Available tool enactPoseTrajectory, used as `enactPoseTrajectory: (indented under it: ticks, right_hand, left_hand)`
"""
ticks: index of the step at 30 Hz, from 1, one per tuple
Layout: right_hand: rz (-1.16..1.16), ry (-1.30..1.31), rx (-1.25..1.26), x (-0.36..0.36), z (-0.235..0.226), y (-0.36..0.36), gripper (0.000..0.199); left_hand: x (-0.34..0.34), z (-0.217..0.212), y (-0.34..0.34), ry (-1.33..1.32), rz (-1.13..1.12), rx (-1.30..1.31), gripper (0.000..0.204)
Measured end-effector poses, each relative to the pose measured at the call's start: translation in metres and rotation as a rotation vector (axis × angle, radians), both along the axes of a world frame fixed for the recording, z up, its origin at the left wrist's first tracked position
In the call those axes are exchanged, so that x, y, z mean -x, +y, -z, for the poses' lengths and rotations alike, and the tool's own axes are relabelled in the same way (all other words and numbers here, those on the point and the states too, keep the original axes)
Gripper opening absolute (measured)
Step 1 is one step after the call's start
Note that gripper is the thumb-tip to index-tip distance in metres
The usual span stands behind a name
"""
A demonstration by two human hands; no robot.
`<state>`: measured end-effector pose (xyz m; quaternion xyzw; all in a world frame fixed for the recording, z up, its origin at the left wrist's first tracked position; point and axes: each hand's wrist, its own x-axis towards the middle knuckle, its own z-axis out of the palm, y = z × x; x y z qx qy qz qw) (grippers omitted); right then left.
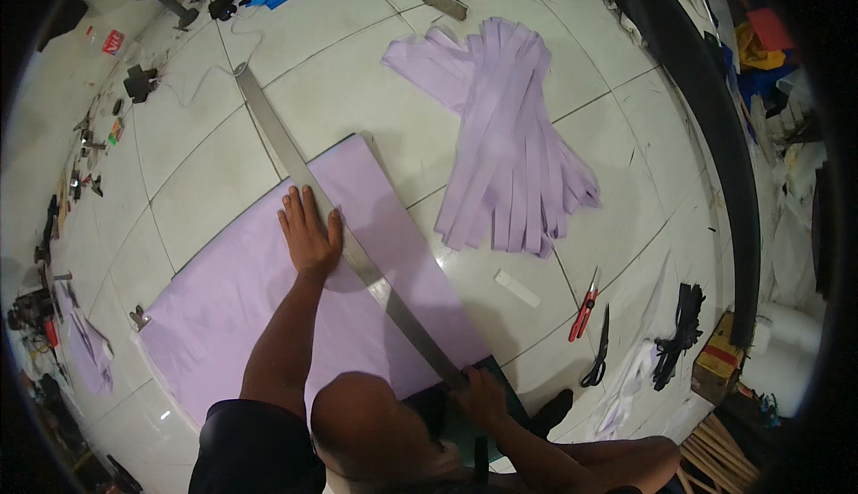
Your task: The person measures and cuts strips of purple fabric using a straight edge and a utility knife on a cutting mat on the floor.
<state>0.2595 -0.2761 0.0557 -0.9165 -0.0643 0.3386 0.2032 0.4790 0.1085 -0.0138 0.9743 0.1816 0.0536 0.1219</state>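
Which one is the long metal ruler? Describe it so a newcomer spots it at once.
Start at the lilac fabric sheet spread on the tiled floor. The ruler crosses it diagonally, pressed under the left hand. It is the only long, thin grey metal strip there.

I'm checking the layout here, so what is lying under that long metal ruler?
The long metal ruler lies across the lilac fabric sheet, its far end over white floor tiles. The left hand presses beside it; the right hand is at its near end. The fabric beneath the ruler is covered.

Bare forearms — dark short-sleeved shirt
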Motion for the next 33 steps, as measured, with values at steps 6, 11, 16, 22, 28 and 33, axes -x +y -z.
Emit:
enactPoseTrajectory:
  ticks: [6, 11, 16, 22, 28, 33]
  right_hand:
    - [0.089, -0.031, -0.174, 0.005, 0.011, -0.011, 0.046]
    - [0.157, -0.149, -0.344, 0.003, 0.022, -0.023, 0.040]
    - [0.153, -0.328, -0.430, 0.004, 0.018, -0.031, 0.039]
    - [0.175, -0.451, -0.382, 0.012, 0.036, -0.048, 0.037]
    - [0.211, -0.430, -0.447, 0.010, 0.031, -0.053, 0.036]
    - [0.142, -0.541, -0.435, 0.017, 0.039, -0.051, 0.041]
  left_hand:
    - [0.004, 0.005, 0.009, -0.119, 0.011, 0.088, 0.070]
    - [0.017, 0.004, -0.008, -0.122, -0.024, 0.270, 0.067]
    - [0.047, 0.008, -0.039, -0.020, 0.055, 0.109, 0.061]
    - [0.060, -0.001, -0.052, -0.003, 0.051, 0.042, 0.065]
    - [0.058, -0.002, -0.056, -0.080, 0.085, 0.032, 0.062]
    - [0.046, -0.014, -0.053, -0.143, 0.090, -0.043, 0.052]
